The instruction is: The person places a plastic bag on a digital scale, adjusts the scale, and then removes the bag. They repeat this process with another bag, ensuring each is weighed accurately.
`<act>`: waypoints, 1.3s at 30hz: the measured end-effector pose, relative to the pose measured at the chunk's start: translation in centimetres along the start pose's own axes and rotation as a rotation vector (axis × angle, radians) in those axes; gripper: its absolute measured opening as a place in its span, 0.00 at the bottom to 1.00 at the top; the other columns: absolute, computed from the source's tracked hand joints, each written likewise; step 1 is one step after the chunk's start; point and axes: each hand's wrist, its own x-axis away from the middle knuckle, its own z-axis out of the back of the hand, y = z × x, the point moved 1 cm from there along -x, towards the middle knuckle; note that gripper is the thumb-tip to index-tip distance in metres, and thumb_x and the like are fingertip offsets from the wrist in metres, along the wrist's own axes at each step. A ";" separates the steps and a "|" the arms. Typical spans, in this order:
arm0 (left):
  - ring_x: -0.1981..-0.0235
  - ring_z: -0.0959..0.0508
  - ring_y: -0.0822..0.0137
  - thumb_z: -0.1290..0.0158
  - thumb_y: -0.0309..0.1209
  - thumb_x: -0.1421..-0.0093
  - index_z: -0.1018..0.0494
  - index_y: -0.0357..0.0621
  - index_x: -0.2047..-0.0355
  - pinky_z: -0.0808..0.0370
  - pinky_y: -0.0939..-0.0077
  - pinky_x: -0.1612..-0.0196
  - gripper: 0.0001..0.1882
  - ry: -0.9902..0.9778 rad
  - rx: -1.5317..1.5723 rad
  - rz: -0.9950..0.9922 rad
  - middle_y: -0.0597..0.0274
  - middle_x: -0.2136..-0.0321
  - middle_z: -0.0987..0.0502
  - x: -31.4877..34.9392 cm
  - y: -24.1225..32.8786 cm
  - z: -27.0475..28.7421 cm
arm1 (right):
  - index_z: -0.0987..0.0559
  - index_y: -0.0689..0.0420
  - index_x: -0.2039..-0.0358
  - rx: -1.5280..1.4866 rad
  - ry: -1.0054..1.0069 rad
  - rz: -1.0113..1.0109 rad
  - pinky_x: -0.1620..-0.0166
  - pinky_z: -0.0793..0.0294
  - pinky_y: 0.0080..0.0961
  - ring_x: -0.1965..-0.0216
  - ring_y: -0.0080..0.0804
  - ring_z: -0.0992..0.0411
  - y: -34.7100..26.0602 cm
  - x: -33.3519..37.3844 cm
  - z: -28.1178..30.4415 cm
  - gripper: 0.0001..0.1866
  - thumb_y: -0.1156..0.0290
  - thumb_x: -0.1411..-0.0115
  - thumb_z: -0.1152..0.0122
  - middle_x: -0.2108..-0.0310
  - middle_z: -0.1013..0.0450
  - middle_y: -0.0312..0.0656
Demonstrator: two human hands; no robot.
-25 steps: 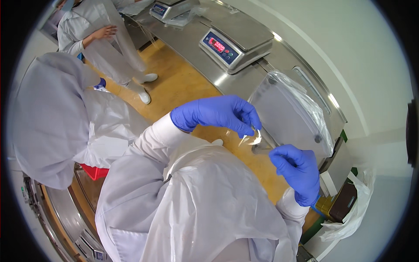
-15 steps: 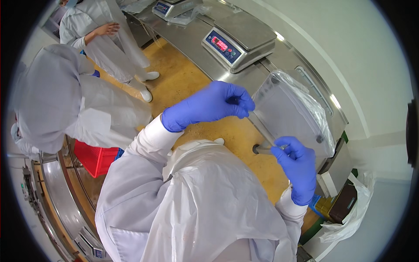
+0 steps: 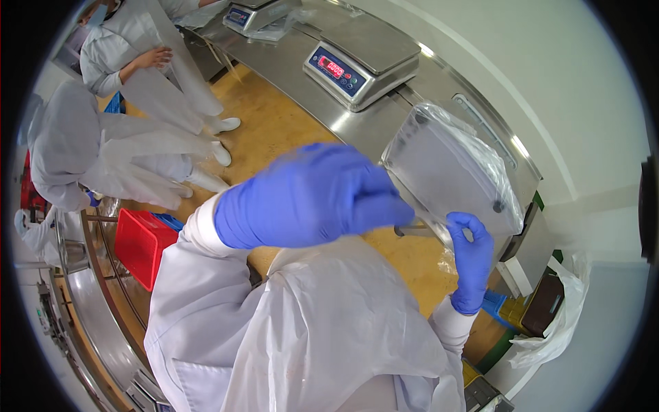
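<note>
Film (image 3: 449, 257), thin and clear, hangs between both gloved hands above the steel surface (image 3: 384, 130), beside the wrapped scale (image 3: 446, 172). Right hand (image 3: 470, 257) pinches it; left hand (image 3: 309, 196) curls closed, its grip hidden behind the knuckles.

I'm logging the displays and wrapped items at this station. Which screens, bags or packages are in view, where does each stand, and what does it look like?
Near scale screen: steel counter, top centre; dark rectangular panel with red glowing digits, blue buttons beside it.
Far scale screen: further along the counter, top; small, too small to tell more.
Clear plastic cover: wrapped over a grey square plate by the right hand.
White bag: lower right, crumpled.
</note>
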 end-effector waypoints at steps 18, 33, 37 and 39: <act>0.70 0.25 0.76 0.43 0.23 0.46 0.29 0.41 0.51 0.28 0.84 0.64 0.20 0.494 0.689 0.614 0.64 0.71 0.23 -5.9 -10.4 -9.5 | 0.22 0.63 0.65 -0.334 0.688 -0.146 0.63 0.33 0.15 0.70 0.21 0.28 1.0 0.7 9.6 0.07 0.74 0.43 0.41 0.72 0.24 0.40; 0.77 0.24 0.77 0.40 0.23 0.50 0.31 0.39 0.50 0.26 0.83 0.72 0.25 0.491 0.556 0.654 0.63 0.78 0.24 -8.5 -14.2 -14.7 | 0.20 0.63 0.69 -0.201 0.773 -0.123 0.64 0.33 0.16 0.71 0.18 0.32 3.3 -2.3 10.0 0.10 0.69 0.47 0.35 0.74 0.25 0.36; 0.74 0.23 0.74 0.40 0.24 0.49 0.32 0.37 0.49 0.25 0.80 0.70 0.26 0.404 0.568 0.677 0.59 0.74 0.22 -9.3 -14.6 -15.2 | 0.20 0.64 0.69 -0.175 0.759 -0.152 0.65 0.32 0.17 0.72 0.18 0.31 4.3 -3.4 10.3 0.11 0.69 0.48 0.35 0.74 0.25 0.37; 0.71 0.22 0.73 0.40 0.27 0.48 0.32 0.40 0.48 0.25 0.79 0.66 0.26 0.313 0.467 0.689 0.59 0.71 0.21 -9.7 -14.7 -15.1 | 0.20 0.64 0.69 -0.165 0.743 -0.172 0.66 0.32 0.16 0.73 0.18 0.31 4.9 -3.9 10.4 0.10 0.70 0.48 0.35 0.74 0.25 0.36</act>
